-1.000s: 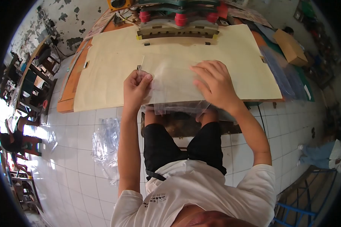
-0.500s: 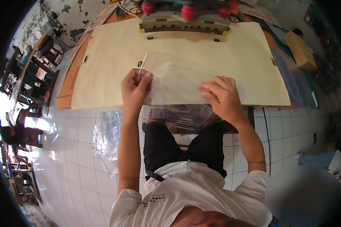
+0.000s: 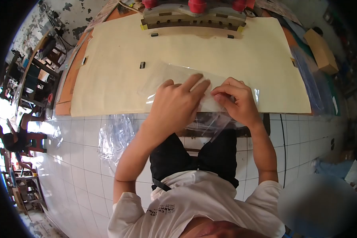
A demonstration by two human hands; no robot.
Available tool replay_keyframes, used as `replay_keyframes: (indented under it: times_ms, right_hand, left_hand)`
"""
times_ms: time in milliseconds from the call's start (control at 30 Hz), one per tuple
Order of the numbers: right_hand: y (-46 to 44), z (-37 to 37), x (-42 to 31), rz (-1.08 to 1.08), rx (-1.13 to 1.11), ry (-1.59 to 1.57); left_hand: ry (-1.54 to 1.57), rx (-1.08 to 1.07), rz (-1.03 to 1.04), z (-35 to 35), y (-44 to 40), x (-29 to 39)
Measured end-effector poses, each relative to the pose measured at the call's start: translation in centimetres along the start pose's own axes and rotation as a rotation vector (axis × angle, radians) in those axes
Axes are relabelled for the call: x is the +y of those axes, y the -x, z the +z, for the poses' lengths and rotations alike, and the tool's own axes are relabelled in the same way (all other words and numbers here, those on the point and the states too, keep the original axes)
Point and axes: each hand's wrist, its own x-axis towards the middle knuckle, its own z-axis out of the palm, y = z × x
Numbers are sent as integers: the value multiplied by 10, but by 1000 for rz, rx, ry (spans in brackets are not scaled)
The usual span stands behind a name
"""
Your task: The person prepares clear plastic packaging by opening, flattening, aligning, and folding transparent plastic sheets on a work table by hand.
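Note:
A clear plastic sheet point(image 3: 162, 73), thin and shiny, lies over the near part of the cream board point(image 3: 115, 75). My left hand point(image 3: 177, 104) is palm down on the sheet, fingers stretched out and apart, reaching toward my right hand. Close beside it, my right hand point(image 3: 240, 101) has thumb and forefinger pinched together at the plastic. The exact spot of the pinch is partly hidden. More crumpled clear plastic point(image 3: 210, 123) is below the board's front edge, above my lap.
At the board's back stands a machine with red knobs point(image 3: 197, 6) above a metal bar point(image 3: 192, 23). Small dark clips point(image 3: 142, 65) sit on the board. A cardboard box point(image 3: 320, 51) is at right, loose plastic point(image 3: 117, 137) hangs at left, and another person point(image 3: 14, 137) sits far left.
My left hand has let go of the sheet's upper left edge and moved right, across the plastic toward my right hand. The sheet has come down flatter onto the board. My right hand stays nearly in place.

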Motion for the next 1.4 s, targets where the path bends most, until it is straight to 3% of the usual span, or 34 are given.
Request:
replay_keyframes:
  times_ms: [33, 100, 233, 300, 433, 500, 567, 633, 700, 733, 800, 833, 867, 933, 1033, 1067, 1133, 1200, 1233, 1300, 1400]
  right_hand:
    - [0, -2, 1, -1, 2, 0]
    - [1, -7, 3, 71, -52, -96]
    - [4, -12, 11, 58, -79, -238]
    - [5, -18, 15, 119, -92, -467]
    - [8, -24, 19, 243, -57, -718]
    - [10, -24, 28, 252, 7, -911]
    - [9, -25, 30, 275, 45, -968]
    - [9, -25, 31, 301, 71, -1023]
    - [7, -27, 33, 275, 88, -1060]
    - [6, -27, 32, 266, 83, -1062]
    - [8, -27, 31, 282, 107, -1028]
    - [8, -27, 31, 281, 112, -1032]
    - [8, -26, 30, 296, 118, -1033]
    - [9, -25, 31, 314, 115, -1033]
    - [7, -24, 33, 251, 80, -1061]
    - [7, -24, 32, 248, 89, -1097]
    - [10, -27, 29, 252, 85, -1115]
    - [19, -30, 26, 259, 283, -1197]
    - [22, -37, 20, 259, 279, -1184]
    - [34, -58, 12, -30, 262, -1350]
    - [76, -89, 32, -166, 398, -1470]
  left_hand:
    - [-1, 0, 2, -2, -5, -2]
    - [118, -280, 32, -8, -14, -9]
    - [184, -226, 91, -21, -21, -18]
    - [196, -158, 123, -32, -20, -29]
    - [822, 43, -274, -63, 6, -63]
    - [933, 277, -393, -70, 24, -85]
    - [1378, 363, -196, -72, 46, -134]
    - [1559, 419, -285, -76, 71, -185]
    - [1503, 778, -761, -85, 87, -199]
    - [1498, 786, -754, -89, 104, -211]
    - [1622, 1146, -609, -95, 147, -227]
    - [1526, 1465, -672, -100, 154, -222]
    - [1521, 1461, -676, -98, 161, -215]
    - [618, 1770, -644, -81, 155, -175]
    - [210, 1150, -465, -29, 134, -106]
    - [221, 819, -402, -20, 125, -78]
    - [-27, 323, -119, -24, 89, -44]
    - [7, 170, -128, -15, 73, -34]
    - [30, 124, -141, -8, 71, -36]
    - [38, 131, -144, -4, 72, -39]
    - [34, 123, -147, -3, 73, -40]
